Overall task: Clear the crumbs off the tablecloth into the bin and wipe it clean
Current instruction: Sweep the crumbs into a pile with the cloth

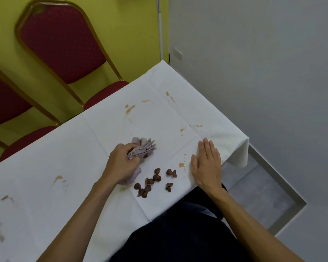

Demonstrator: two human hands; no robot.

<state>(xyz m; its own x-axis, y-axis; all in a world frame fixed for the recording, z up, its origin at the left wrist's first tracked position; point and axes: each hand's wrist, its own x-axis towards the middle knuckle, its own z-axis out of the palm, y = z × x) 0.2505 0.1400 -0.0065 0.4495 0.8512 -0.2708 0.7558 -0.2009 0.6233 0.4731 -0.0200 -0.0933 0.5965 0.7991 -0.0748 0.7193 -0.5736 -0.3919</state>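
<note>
My left hand (pixel 121 164) clamps the cloth (pixel 143 148) left of the crumbs (pixel 153 181). My right hand (pixel 206 163) lies flat, fingers together.

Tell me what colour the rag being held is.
Pale pinkish lilac; the head view shows the rag bunched in the left hand.

Two chairs stand side by side in front of a yellow-green wall (pixel 125 25). The big chair (pixel 62 44) has a dark red back with tiny dots and a gold frame. Its red seat (pixel 106 93) shows below. The other chair (pixel 4 99) is at the left edge, and only part of it shows. A thin white pole (pixel 160 25) runs up where the yellow-green wall meets a grey wall (pixel 254 53). A small white socket (pixel 177 53) sits low on the grey wall, near the pole. Down on the right is a grey floor (pixel 254 195) with a pale strip (pixel 280 178) along its edge.
</note>
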